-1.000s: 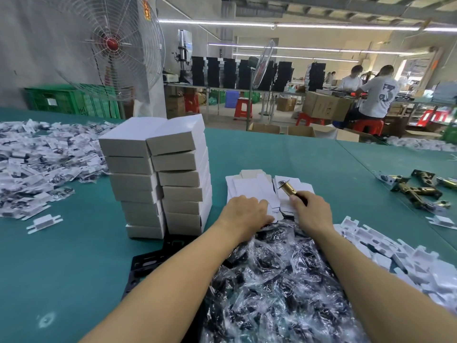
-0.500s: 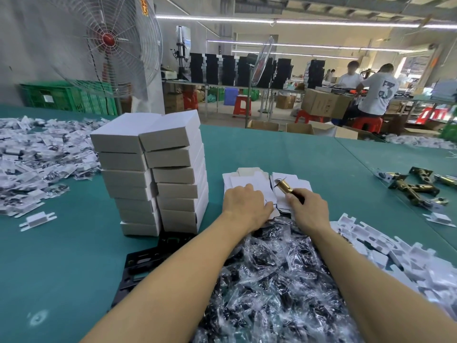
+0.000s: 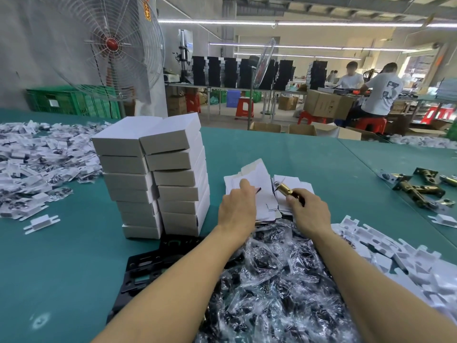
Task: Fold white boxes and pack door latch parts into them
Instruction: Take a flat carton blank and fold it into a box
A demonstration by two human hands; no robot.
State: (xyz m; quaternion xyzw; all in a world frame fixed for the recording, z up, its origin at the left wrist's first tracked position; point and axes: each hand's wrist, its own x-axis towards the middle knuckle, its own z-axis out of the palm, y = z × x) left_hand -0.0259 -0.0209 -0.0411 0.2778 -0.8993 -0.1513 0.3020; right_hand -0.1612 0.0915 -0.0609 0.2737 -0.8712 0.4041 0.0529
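On the green tabletop (image 3: 284, 157), two stacks of folded white boxes (image 3: 155, 179) stand left of centre. Just to their right, the left hand (image 3: 236, 206) pinches the top flat box blank (image 3: 254, 178), lifting its far edge. The right hand (image 3: 310, 212) grips a brass latch part (image 3: 284, 189) over the blanks, beside loose latches (image 3: 420, 186).

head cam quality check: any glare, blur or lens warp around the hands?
Head view: wide-angle warp bows the table edge and stretches the forearms; specular glints across the clear plastic bags; left hand and right hand fairly sharp, brass latch slightly soft; lighting is even from the overhead tube lights, with soft shadows.
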